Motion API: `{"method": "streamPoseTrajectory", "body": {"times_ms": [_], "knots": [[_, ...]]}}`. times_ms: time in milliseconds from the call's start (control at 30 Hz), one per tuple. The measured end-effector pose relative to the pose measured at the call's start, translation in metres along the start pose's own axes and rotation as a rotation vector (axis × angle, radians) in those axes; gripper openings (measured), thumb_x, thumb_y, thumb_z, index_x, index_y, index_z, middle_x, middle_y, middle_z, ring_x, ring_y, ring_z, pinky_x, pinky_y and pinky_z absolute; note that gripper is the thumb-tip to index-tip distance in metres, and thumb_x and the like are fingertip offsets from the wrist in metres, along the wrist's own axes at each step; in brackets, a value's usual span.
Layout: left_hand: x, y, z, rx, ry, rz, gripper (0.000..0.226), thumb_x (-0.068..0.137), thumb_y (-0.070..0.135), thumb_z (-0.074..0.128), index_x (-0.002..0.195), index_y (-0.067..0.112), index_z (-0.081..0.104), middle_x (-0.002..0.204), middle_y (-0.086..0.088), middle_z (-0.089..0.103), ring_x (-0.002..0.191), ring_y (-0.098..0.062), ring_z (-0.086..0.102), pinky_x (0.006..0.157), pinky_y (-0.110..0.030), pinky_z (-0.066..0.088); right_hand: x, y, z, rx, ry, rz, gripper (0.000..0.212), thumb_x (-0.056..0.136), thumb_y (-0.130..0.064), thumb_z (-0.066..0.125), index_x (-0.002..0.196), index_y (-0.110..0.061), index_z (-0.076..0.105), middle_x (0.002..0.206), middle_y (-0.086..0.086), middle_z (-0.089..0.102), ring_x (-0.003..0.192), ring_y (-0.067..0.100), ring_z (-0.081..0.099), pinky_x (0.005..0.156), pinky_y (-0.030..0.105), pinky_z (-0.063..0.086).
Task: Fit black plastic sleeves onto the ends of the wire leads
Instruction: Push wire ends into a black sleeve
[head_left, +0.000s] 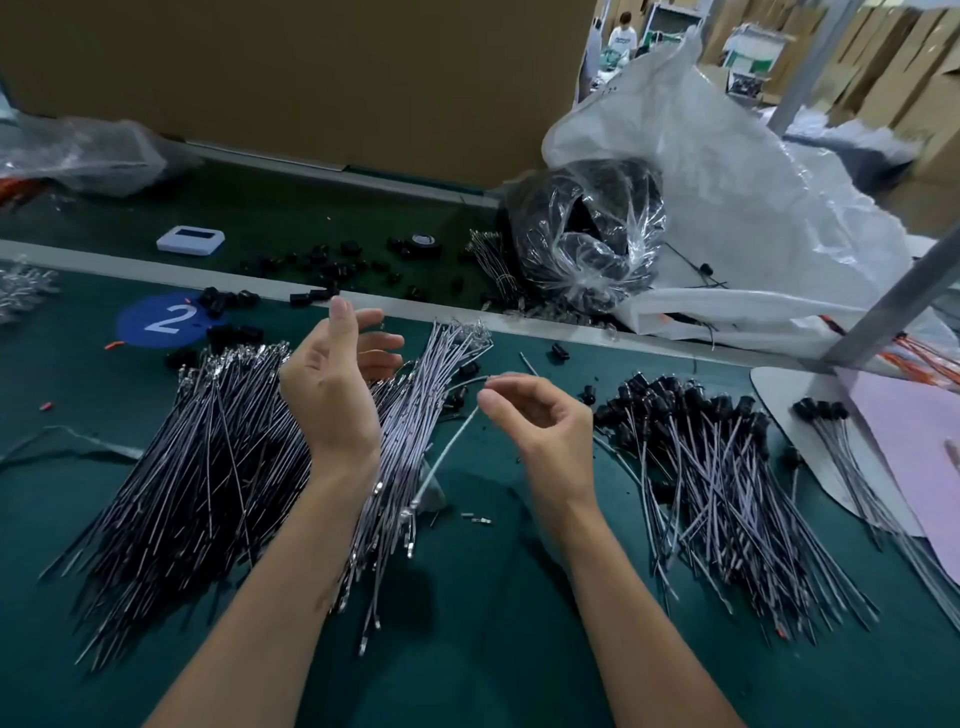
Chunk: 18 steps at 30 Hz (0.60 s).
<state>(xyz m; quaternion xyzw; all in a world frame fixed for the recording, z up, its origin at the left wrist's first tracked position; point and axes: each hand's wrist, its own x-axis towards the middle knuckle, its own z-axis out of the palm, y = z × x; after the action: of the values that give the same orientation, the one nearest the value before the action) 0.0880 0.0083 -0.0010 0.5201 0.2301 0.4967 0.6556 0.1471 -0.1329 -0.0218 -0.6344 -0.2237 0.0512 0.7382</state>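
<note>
Right hand (540, 421) pinches single wire lead (448, 451), lead drooping below-left of it toward bench (493, 649). Left hand (332, 384) raised, fingers relaxed, empty. Loose black sleeves (228, 301) beyond left hand.

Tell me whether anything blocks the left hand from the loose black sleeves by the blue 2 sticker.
Nothing visible does. The left hand hangs above the lead pile; the black sleeves lie uncovered just beyond it.

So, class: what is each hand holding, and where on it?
The right hand pinches one wire lead near its upper end; the left hand holds nothing.
</note>
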Motion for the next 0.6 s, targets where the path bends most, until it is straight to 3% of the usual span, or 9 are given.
{"method": "streamPoseTrajectory", "body": {"times_ms": [167, 267, 367, 467, 533, 600], "knots": [[0.001, 0.003, 0.0, 0.143, 0.013, 0.033, 0.026, 0.102, 0.026, 0.05, 0.084, 0.022, 0.069, 0.072, 0.005, 0.071, 0.072, -0.021, 0.07, 0.068, -0.027, 0.056, 0.004, 0.006, -0.006, 0.115, -0.006, 0.116, 0.026, 0.075, 0.006, 0.075, 0.082, -0.018, 0.076, 0.088, -0.001, 0.074, 0.085, 0.01, 0.07, 0.075, 0.017, 0.053], [0.001, 0.009, -0.004, 0.337, -0.036, 0.081, 0.018, 0.098, 0.022, 0.057, 0.086, 0.029, 0.068, 0.077, 0.009, 0.07, 0.075, -0.017, 0.069, 0.07, -0.028, 0.056, 0.006, 0.011, -0.01, 0.182, -0.017, 0.165, 0.037, 0.075, 0.007, 0.075, 0.101, -0.018, 0.068, 0.1, -0.005, 0.072, 0.09, 0.017, 0.071, 0.078, 0.021, 0.054], [0.006, 0.018, -0.014, 0.862, -0.188, 0.197, 0.009, 0.091, 0.023, 0.068, 0.099, 0.024, 0.072, 0.085, 0.006, 0.07, 0.075, -0.012, 0.061, 0.067, -0.025, 0.047, 0.008, 0.014, -0.011, 0.188, -0.001, 0.225, 0.038, 0.071, 0.003, 0.081, 0.102, -0.017, 0.071, 0.105, -0.005, 0.073, 0.089, 0.016, 0.072, 0.075, 0.018, 0.054], [0.01, 0.026, -0.028, 1.468, -0.305, 0.248, 0.025, 0.086, 0.03, 0.073, 0.109, 0.022, 0.071, 0.1, -0.003, 0.07, 0.1, -0.025, 0.055, 0.085, -0.039, 0.042, 0.009, 0.016, -0.012, 0.176, -0.002, 0.248, 0.019, 0.062, -0.008, 0.084, 0.08, -0.014, 0.079, 0.109, -0.002, 0.072, 0.093, 0.017, 0.072, 0.076, 0.019, 0.054], [0.012, 0.031, -0.034, 1.659, -0.368, 0.197, 0.025, 0.086, 0.037, 0.071, 0.107, 0.023, 0.069, 0.101, 0.001, 0.069, 0.11, -0.026, 0.051, 0.094, -0.039, 0.037, 0.009, 0.016, -0.013, 0.125, -0.033, 0.235, 0.012, 0.067, -0.008, 0.083, 0.077, -0.013, 0.079, 0.104, 0.0, 0.074, 0.089, 0.02, 0.073, 0.075, 0.022, 0.055], [0.017, 0.032, -0.039, 1.711, -0.42, 0.132, 0.024, 0.087, 0.042, 0.069, 0.104, 0.026, 0.068, 0.097, 0.004, 0.069, 0.106, -0.021, 0.055, 0.095, -0.038, 0.038, 0.01, 0.014, -0.014, 0.124, -0.064, 0.219, 0.01, 0.071, -0.013, 0.081, 0.081, -0.013, 0.078, 0.096, 0.006, 0.075, 0.078, 0.024, 0.073, 0.069, 0.027, 0.057]]}}
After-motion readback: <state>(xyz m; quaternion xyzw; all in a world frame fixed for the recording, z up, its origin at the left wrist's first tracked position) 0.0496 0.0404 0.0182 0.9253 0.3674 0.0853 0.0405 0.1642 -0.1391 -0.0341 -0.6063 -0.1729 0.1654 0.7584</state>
